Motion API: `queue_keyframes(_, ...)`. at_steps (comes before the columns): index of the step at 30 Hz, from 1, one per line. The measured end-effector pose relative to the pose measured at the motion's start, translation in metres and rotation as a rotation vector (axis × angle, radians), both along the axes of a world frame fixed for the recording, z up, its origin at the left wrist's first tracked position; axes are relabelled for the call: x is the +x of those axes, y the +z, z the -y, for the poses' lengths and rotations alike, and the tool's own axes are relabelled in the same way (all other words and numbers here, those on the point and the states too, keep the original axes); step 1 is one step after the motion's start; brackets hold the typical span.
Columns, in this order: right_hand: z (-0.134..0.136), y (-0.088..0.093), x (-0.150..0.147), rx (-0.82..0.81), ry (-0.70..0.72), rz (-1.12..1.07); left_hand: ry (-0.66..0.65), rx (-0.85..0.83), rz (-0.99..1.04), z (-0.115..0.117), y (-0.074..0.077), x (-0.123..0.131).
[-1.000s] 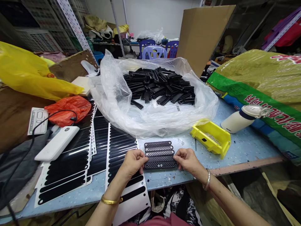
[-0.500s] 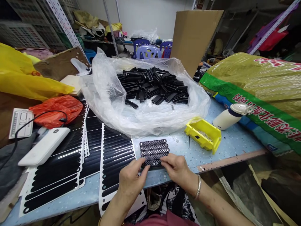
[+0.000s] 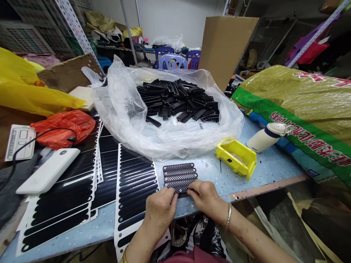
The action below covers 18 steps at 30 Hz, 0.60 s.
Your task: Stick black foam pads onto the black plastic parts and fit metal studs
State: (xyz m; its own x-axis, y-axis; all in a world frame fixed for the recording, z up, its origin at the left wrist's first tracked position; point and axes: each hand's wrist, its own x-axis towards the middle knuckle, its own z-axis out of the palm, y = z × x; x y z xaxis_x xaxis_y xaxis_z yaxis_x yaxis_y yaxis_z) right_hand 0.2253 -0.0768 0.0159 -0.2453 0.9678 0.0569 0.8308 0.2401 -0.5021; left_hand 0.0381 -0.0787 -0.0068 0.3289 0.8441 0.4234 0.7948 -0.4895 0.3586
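**Bench stock, largest first**

- Clear bag (image 3: 128, 109) of black parts: well beyond the fingers.
- Sticker sheet (image 3: 135, 179): just left of the left fingers.
- Yellow tray (image 3: 237, 160): off to the right of the right fingers.
- Left hand (image 3: 161, 208), right hand (image 3: 205, 195): fingers bunched, pinching the nearest strip (image 3: 181, 190).
- Mesh strips (image 3: 179, 173): side by side, directly ahead of the fingertips.

Matt black plastic strips (image 3: 179, 178) with perforated faces lie on a smooth speckled surface (image 3: 208, 171) — beside glossy black sticker sheets (image 3: 135, 179), crinkled clear plastic bag (image 3: 123, 109), yellow plastic tray (image 3: 237, 159).
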Motion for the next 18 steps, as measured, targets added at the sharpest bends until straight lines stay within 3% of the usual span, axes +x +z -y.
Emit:
queue_keyframes(8, 0.004, -0.003, 0.007, -0.106, -0.137, -0.215, -0.039, 0.054, 0.094, 0.001, 0.0, 0.0)
queue_keyframes(12, 0.009, -0.008, 0.013, -0.102, -0.294, -0.363, -0.052, 0.053, 0.108, 0.0, -0.001, 0.003)
queue_keyframes(18, 0.004, -0.018, 0.019, -0.096, -0.439, -0.317, -0.059, 0.027, 0.021, -0.003, -0.007, 0.006)
